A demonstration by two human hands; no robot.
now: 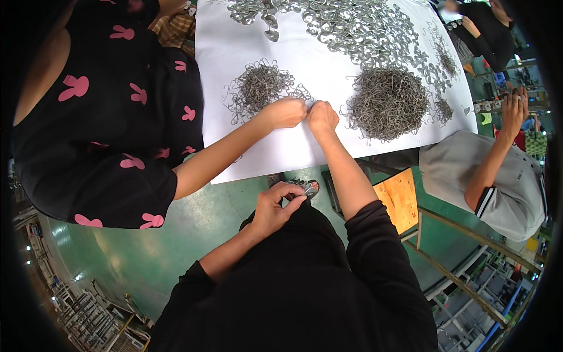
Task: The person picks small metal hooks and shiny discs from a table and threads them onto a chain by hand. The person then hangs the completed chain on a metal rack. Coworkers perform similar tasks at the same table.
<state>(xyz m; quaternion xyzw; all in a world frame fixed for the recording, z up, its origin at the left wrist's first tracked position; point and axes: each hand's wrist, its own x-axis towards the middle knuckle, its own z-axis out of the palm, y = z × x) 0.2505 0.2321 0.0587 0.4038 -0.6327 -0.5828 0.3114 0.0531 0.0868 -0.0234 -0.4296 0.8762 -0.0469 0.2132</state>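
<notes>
My left hand [280, 202] is close to my chest, below the table edge, pinching a small bunch of shiny metal pieces [309, 188]. My right hand [321, 116] reaches onto the white table sheet [264, 155] with its fingers curled shut; whatever is inside them is hidden. It touches a co-worker's hand [285, 111], which comes in from the left. A loose pile of thin wire hooks [260, 88] lies just behind that hand. A bigger, denser pile of hooks [387, 102] lies to the right of my right hand.
Flat silver metal parts [352, 29] cover the far side of the table. The co-worker in black with pink shapes [111, 117] stands at left. A person in a grey shirt [498, 188] is at right, beside a wooden stool [399, 196] on the green floor.
</notes>
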